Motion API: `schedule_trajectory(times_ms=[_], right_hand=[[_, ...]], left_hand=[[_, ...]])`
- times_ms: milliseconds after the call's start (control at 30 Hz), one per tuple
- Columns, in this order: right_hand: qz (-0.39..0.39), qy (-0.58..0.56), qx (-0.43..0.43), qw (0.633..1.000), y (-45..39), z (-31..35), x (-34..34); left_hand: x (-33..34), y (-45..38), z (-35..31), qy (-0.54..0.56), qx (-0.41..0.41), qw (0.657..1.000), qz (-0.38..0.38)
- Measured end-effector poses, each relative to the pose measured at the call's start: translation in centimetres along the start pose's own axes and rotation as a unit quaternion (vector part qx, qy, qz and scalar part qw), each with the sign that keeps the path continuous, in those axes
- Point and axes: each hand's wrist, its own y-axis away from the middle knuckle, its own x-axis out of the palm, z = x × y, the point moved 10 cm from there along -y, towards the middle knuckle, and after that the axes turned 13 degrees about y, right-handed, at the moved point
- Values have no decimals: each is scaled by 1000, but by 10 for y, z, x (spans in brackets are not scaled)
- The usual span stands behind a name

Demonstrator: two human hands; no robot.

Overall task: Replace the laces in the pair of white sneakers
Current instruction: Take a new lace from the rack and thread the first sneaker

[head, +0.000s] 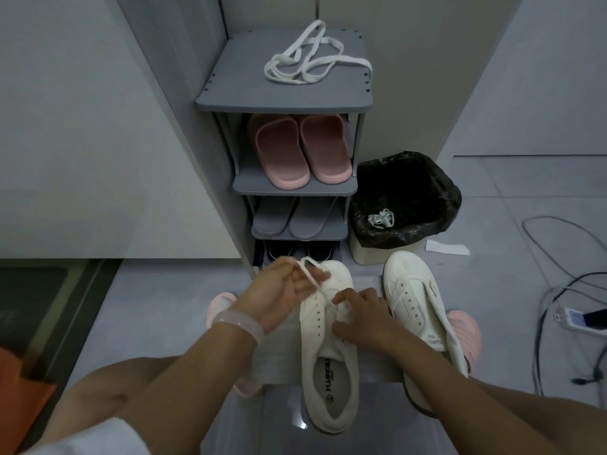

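Our left hand (pixel 289 287) pinches a white lace (pixel 310 277) and holds it up over the toe end of the near sneaker (pixel 328 356). The lace runs from the fingers down and toward us to the eyelet rows. Our right hand (pixel 358 318) rests on the same shoe's vamp, fingers curled at the eyelets; whether it grips the lace there or only steadies the shoe, we cannot tell.

Long axis of this sneaker: toe away from us, heel toward us, lying between the two forearms. Lace end sits at the far, toe side, left of the eyelet line, so the left hand is nearer to it and the right is nearer to the holes.

Second sneaker (pixel 423 310) lies just right of the first, apart from it, eyelets bare, no lace.

A loose white lace bundle (pixel 315 57) lies on the top of the shoe rack (pixel 230 96), well away, straight ahead. Another lace (pixel 381 218) lies in the lined bin (pixel 437 178).

Our judgement: first shoe in hand, pair less than half done.
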Motion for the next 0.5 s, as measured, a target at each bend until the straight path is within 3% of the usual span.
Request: schedule_trajectory(times_ms=[33,100,167,267,333,433,500], right_hand=[[-13,5,-1,1000,2,0,-2],[-39,14,-8,999,4,2,-6],[-42,-1,-11,999,6,3,-5],[-37,-53,-11,998,6,6,-4],[-50,-70,-13,996,6,8,-6],[-50,-102,-5,993,7,8,-1],[-40,-106,-5,994,7,9,1]], left_hand=[[4,-1,9,-34,-18,999,8],[3,-5,14,-229,-3,974,-4],[7,-5,14,-430,43,902,-1],[24,-3,6,-590,138,795,38],[29,1,-26,-648,219,729,0],[16,19,-98,-601,350,705,-139],[14,20,-99,-638,337,675,-156]])
